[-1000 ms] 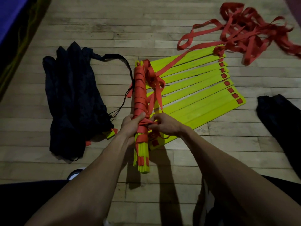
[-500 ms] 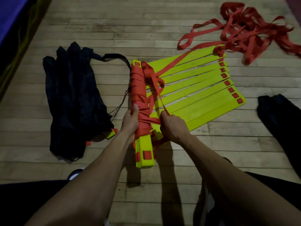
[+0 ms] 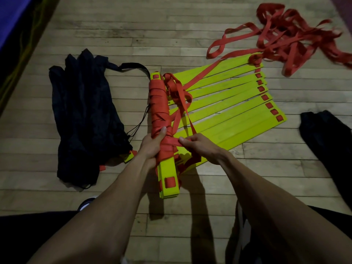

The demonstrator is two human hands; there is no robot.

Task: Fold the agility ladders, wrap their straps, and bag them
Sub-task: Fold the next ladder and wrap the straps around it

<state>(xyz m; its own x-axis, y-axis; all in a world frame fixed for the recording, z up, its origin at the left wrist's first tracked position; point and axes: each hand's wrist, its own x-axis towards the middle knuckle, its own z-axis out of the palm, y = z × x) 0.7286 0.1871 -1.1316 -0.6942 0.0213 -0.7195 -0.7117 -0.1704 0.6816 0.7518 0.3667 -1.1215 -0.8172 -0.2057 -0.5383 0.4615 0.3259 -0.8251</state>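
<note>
bundle [image 3: 161, 111] in left grip [image 3: 152, 145], curled round; right grip [image 3: 198, 144] pinches strap [image 3: 174, 142] beside it.

Both forearms are bare to the frame edge, with no sleeves, watch or rings in view, and the left hand [image 3: 152, 147] and right hand [image 3: 200, 145] wear no gloves. Dark, near-black clothing [image 3: 38, 231] covers the legs at the bottom. A white shoe toe [image 3: 85, 203] peeks out beside the left forearm.
</note>
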